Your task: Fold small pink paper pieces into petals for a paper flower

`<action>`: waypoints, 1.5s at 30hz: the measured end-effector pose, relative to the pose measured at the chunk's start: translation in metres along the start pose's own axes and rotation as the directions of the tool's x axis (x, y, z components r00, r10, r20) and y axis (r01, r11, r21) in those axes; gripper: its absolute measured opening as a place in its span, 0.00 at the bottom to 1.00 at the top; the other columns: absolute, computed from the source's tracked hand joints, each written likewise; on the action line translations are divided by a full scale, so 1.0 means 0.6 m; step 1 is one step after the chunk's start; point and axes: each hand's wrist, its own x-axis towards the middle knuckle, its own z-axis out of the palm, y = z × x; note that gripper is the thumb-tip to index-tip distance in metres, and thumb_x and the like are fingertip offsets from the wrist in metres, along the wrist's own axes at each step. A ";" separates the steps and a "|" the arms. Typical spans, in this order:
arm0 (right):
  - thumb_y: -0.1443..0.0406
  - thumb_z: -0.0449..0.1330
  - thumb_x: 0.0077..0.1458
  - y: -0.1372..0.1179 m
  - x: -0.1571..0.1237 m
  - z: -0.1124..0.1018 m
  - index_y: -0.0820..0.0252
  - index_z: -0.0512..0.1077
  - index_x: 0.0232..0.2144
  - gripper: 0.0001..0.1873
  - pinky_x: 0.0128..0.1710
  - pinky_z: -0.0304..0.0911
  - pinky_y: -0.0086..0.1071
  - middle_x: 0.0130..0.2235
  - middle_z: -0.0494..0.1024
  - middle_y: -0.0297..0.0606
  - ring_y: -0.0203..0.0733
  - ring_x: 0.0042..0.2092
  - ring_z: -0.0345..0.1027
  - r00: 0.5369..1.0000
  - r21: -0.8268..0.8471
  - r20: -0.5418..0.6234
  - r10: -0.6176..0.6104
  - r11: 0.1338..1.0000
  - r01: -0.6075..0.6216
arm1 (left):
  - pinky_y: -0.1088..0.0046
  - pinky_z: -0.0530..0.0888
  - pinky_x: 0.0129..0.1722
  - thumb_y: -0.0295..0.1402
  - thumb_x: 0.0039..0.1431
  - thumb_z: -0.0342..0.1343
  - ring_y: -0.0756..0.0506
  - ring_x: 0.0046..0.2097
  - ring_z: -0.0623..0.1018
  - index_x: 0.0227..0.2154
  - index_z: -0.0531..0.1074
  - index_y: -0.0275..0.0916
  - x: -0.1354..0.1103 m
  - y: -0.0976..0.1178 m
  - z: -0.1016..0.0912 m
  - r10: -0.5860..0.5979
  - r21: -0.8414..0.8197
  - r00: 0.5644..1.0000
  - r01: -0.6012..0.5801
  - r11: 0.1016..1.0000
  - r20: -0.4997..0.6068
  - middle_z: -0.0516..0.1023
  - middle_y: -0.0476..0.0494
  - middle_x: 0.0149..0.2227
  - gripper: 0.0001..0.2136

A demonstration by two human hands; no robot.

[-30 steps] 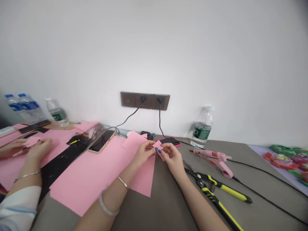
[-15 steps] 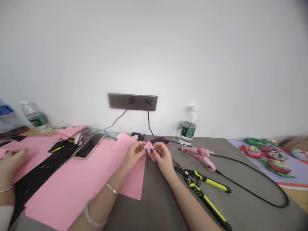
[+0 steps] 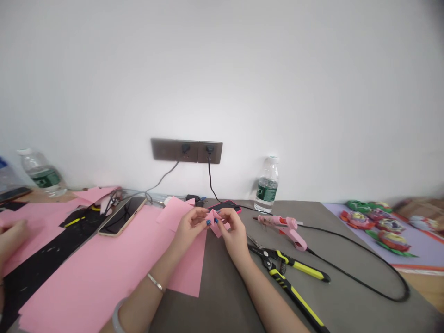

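Observation:
A small folded piece of pink paper [image 3: 214, 221] is pinched between both my hands above the grey table [image 3: 347, 296]. My left hand [image 3: 190, 226] grips its left side with thumb and fingers closed. My right hand [image 3: 233, 230] closes on its right side. Under my left forearm a large pink paper sheet [image 3: 104, 268] lies flat. Yellow-handled pliers [image 3: 291, 273] rest just right of my right wrist, and a pink glue gun [image 3: 284, 225] lies beyond them.
A phone [image 3: 121, 216] lies on the pink sheet, another phone [image 3: 225, 206] behind my hands, both under the wall sockets [image 3: 186, 151]. Water bottles [image 3: 266, 185] stand by the wall. Another person's hand [image 3: 12, 233] is at far left. Colourful paper flowers [image 3: 381, 226] lie far right.
The view has swung right, so everything shifted left in frame. My hands keep working the small pink piece, its fold opened slightly. The other person's hand has slid toward the left edge.

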 end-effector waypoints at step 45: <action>0.65 0.57 0.54 0.004 -0.001 0.001 0.57 0.78 0.39 0.12 0.31 0.69 0.33 0.36 0.79 0.41 0.40 0.31 0.72 0.990 0.015 0.108 0.086 0.996 -0.088 | 0.71 0.75 0.38 0.39 0.57 0.58 0.45 0.38 0.78 0.39 0.71 0.39 -0.003 0.008 -0.001 0.063 0.214 0.998 -0.068 0.974 0.032 0.77 0.44 0.36 0.11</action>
